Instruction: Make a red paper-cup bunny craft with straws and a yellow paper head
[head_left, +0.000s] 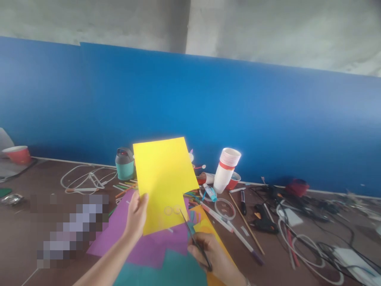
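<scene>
My left hand (137,214) grips a sheet of yellow paper (162,171) by its lower left edge, thumb in front. The sheet is held up off the table, with a notch cut out of its lower right corner. Two small circles are drawn near its bottom. In my right hand (208,250) is a pair of scissors (192,234), fingers wrapped round the handles. Its blade tips point up at the paper beside the right circle. Purple paper (143,254), teal paper (178,270) and orange paper (222,242) lie beneath my hands.
A teal and grey container (124,165) stands behind on the left. Stacked paper cups (226,171), a tape roll (225,209) and markers (244,240) sit to the right. Beyond are a black glue gun (264,222) and tangled cables (315,254). A blue partition (223,111) backs the table.
</scene>
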The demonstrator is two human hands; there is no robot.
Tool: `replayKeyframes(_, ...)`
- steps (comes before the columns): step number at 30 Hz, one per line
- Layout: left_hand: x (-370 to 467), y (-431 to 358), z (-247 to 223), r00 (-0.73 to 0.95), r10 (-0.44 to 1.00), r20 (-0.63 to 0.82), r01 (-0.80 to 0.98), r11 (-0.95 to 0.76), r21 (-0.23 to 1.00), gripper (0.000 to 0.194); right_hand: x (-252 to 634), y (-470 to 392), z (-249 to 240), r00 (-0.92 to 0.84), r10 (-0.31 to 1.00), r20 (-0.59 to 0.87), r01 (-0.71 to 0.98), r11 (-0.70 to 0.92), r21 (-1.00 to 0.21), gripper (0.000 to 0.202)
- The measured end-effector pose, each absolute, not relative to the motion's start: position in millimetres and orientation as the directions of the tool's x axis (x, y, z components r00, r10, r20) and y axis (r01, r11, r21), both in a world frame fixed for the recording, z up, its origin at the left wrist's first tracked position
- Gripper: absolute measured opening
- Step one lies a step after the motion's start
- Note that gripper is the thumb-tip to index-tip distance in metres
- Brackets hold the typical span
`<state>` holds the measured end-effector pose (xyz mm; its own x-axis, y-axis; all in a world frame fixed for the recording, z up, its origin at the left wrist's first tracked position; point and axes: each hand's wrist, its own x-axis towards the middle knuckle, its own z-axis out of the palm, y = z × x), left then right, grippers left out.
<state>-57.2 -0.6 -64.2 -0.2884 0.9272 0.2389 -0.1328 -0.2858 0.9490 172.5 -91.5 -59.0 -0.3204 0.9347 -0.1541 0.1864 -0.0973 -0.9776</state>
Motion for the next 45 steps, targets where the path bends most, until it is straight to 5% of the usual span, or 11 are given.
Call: replayKeyframes(45, -49, -9, -64, -0.176, 0.959, 0.221, -0.177, -0.251, 0.952, 0.04, 168, -85, -77, -0.171, 0.969, -0.177, -0.001, -0.18, -0.984, 0.05)
